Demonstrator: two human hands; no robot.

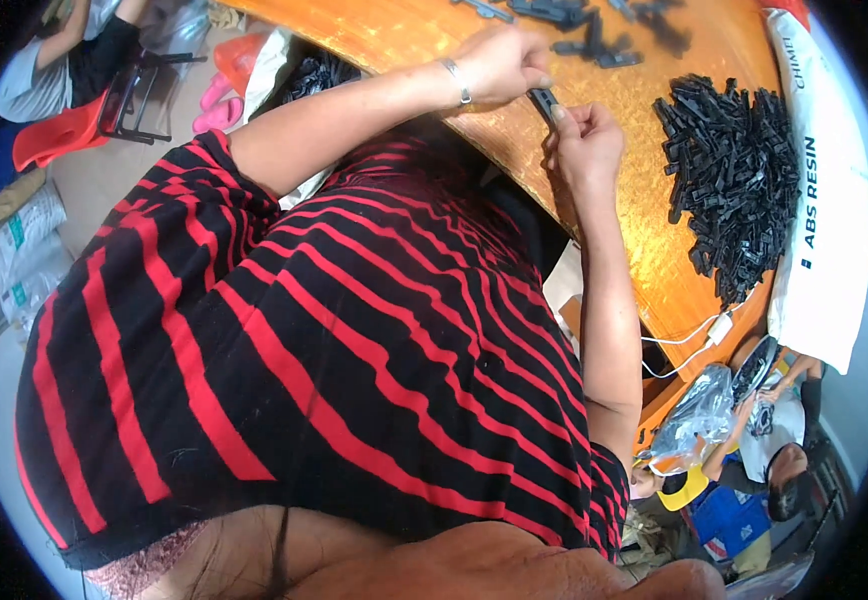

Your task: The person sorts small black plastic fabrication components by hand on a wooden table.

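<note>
Small black part [544, 101], elongated, narrow, straight-sided, looks like hard plastic, with a slot or recess along the visible face; fine detail too small to tell; it is held at a slant, upper end toward the left hand [504, 68], lower end in the right hand [589, 142]; hands close together but not touching, both closed on the part: left thumb and fingers pinch near its upper end, right thumb lies on its lower end, fingers curled; whether it touches the surface below, cannot tell.

Part is over the table [384, 30], near its front edge; that edge runs diagonally from upper left down past the right forearm; tabletop is shiny orange-brown; a strip of it separates the right hand from a big heap of black pieces [734, 180], giving room to the right; loose black parts [594, 42] lie just beyond the hands, so far side is tighter; white sack [824, 210] bounds the heap on the right; white cable [684, 352] hangs at the near corner, well apart from both hands.
</note>
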